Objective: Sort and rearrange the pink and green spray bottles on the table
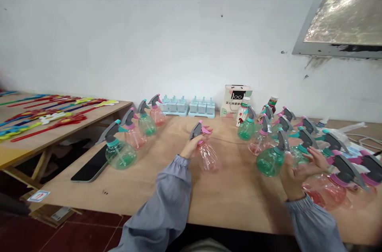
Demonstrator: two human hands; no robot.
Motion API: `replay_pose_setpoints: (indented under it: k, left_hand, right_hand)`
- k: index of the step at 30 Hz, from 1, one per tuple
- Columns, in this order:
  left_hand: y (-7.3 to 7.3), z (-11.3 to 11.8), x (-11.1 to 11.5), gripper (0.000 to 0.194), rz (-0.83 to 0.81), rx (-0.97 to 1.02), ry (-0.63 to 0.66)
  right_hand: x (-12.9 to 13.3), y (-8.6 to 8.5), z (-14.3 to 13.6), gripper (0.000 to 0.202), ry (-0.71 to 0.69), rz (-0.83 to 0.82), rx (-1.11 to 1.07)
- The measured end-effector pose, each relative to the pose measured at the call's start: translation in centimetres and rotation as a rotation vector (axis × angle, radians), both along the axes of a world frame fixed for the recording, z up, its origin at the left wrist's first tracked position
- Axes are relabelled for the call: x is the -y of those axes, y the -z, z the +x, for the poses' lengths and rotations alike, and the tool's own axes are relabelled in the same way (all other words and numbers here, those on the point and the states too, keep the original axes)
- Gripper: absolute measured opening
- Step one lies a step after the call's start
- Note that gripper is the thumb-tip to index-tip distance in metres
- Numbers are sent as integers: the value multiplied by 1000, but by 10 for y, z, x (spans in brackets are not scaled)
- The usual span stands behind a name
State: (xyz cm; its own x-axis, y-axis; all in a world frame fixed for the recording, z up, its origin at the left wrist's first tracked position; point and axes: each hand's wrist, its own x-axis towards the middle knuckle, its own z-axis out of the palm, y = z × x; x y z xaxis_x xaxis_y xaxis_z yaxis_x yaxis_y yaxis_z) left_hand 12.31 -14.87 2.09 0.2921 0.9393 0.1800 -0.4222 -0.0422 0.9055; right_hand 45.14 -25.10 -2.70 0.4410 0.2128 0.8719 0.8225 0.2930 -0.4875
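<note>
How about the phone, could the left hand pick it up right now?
Probably not straight away: the left hand is holding a pink spray bottle, so it would likely need to let go first. A green spray bottle also stands between hand and phone, though the phone's near end looks uncovered.

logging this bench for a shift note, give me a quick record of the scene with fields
left hand: gripping a pink spray bottle near its neck
right hand: fingers spread, next to a green spray bottle; contact unclear
left group: four spray bottles, two green and two pink
right group: a larger crowd of green and pink spray bottles
phone: flat on the table, beside the left group
back: two light-blue ice pop moulds and a printed paper bag
</note>
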Motion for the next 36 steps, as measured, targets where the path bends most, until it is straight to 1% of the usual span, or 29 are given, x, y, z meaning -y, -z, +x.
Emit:
replay_pose_setpoints:
  k: [2, 3, 5, 6, 7, 9, 11, 14, 16, 18, 20, 22, 24, 25, 29, 33, 36]
  left_hand:
    - [-1, -3, 2, 57, -6, 43, 100]
    - [-1, -4, 3, 57, -2, 59, 139]
    - [0, -5, 3, 58, 27, 89, 198]
    - [1, -6, 2, 57, 43, 97, 223]
    - [2, -6, 2, 56, 54, 98, 244]
    - [5, -7, 1, 49, 58, 89, 266]
    - [7, -7, 1, 43, 50, 70, 276]
    - [6, -5, 3, 40, 61, 44, 294]
    - [3, -4, 6, 39, 108, 33, 286]
    - [1, -3, 8, 39, 155, 34, 247]
    - [1, -2, 8, 40, 148, 43, 190]
    - [2, -1, 7, 38, 103, 63, 122]
    - [4, 0, 5, 39, 86, 100, 53]
    - [5, 1, 5, 40, 88, 118, 38]
    - [7, 3, 4, 42, 73, 126, 109]
    - [5, 4, 5, 40, 52, 97, 93]
    - [3, 2, 5, 38, 69, 90, 166]
  right_hand:
    - [8, 7, 7, 71, 69, -63, -3]
    - [10, 13, 8, 70, 86, -130, -20]
    - [11, 26, 7, 73, 74, -275, -72]
    - [11, 33, 5, 77, 47, -312, -94]
    - [10, 39, 2, 82, 13, -321, -99]
    - [6, 47, -10, 88, -32, -286, -80]
    - [2, 51, -28, 83, -56, -247, -56]
    - [-11, 50, -64, 72, -164, -283, -9]
    - [-27, 47, -85, 68, -264, -327, 29]
    - [-47, 43, -102, 67, -330, -334, 50]
    - [-65, 41, -112, 67, -353, -315, 53]
    - [-77, 40, -117, 67, -351, -297, 53]
    - [-82, 41, -119, 67, -337, -287, 55]
    - [-82, 42, -119, 66, -331, -283, 56]
    - [-79, 44, -118, 66, -342, -276, 51]
    - [-77, 45, -118, 66, -358, -276, 38]
    - [-77, 47, -118, 67, -363, -274, 32]
